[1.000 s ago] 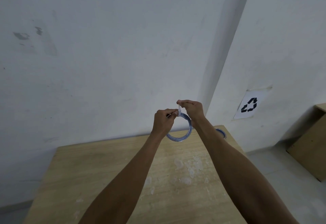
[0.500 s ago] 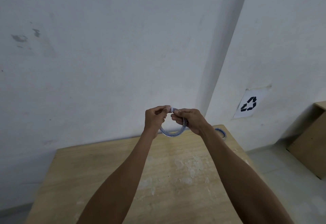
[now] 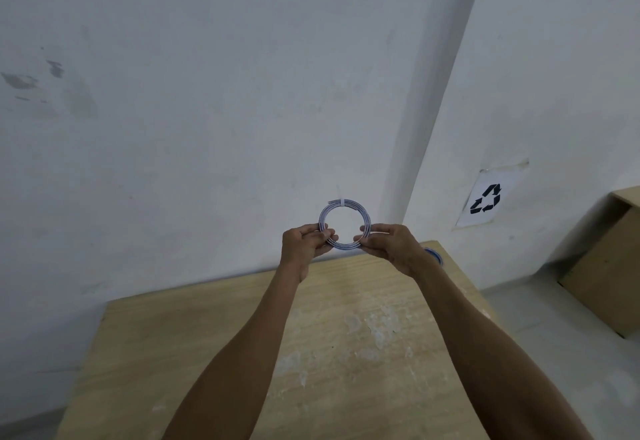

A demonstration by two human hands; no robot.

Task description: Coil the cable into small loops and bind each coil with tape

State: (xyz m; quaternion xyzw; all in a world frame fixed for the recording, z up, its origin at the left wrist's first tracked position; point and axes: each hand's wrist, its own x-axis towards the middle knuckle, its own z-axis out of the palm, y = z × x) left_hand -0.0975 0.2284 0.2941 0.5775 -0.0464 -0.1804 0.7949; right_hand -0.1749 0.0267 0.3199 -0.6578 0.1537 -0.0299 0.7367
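Coil [image 3: 361,208] is held upright above the table [image 3: 207,353]. Left hand [image 3: 304,245] and right hand [image 3: 389,245] pinch its lower sides. One tape band [image 3: 341,202] sits on top. Advice: press the loops flush before binding the opposite side.

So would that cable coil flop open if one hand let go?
Probably not: tape atop the cable coil seems to bind its loops. Likely light too: left hand and right hand hold it by fingertips alone.
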